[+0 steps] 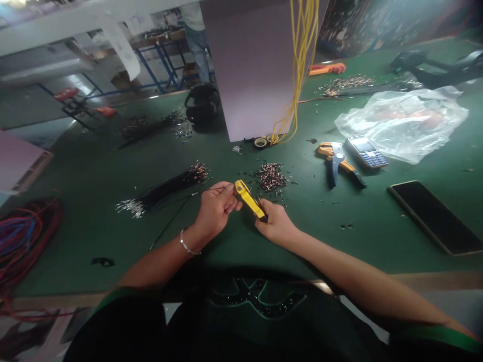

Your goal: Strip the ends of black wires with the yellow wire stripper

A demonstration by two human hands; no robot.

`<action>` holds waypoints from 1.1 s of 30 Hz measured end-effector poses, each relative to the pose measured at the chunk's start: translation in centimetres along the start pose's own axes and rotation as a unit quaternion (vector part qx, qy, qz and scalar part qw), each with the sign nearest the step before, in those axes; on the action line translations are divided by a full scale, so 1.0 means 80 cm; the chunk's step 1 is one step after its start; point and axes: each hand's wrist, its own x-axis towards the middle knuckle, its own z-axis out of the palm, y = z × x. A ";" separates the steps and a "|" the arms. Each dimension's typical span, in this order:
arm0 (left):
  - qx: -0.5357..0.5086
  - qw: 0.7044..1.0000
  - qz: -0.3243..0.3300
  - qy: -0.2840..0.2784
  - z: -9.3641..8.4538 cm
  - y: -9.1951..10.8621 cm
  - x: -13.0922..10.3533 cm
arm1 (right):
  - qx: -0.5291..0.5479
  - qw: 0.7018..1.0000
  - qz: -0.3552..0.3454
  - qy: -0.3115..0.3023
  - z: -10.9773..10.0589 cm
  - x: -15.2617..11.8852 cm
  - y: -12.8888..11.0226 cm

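My left hand [216,208] pinches a thin black wire [171,221], whose long end trails down and left across the green table. In my right hand [277,221] is a yellow wire stripper [249,198], its head close to my left fingertips. Whether its jaws touch the wire I cannot tell. A bundle of black wires [166,191] lies left of my hands, with silvery tips at one end and bare copper at the other. Just beyond the stripper sits a pile of short black and copper offcuts [271,177].
To the right lie orange-handled crimping pliers [337,163], a keypad phone [366,151], a smartphone [437,216] and a clear plastic bag [403,120]. Yellow wires [302,60] hang by a pale board [252,70]. Tape rolls [260,143] lie at its foot; red and blue cable coils [26,236] at left.
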 end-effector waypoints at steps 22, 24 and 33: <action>0.019 0.999 0.001 0.032 -0.005 0.003 -0.005 | -0.034 0.999 -0.024 0.007 0.007 -0.005 0.003; 0.024 0.999 0.002 0.031 -0.006 0.003 -0.005 | -0.031 0.999 -0.023 0.003 0.007 -0.005 0.001; 0.089 0.993 -0.069 0.036 -0.008 -0.002 -0.011 | -0.030 0.999 0.025 0.034 -0.011 0.006 0.009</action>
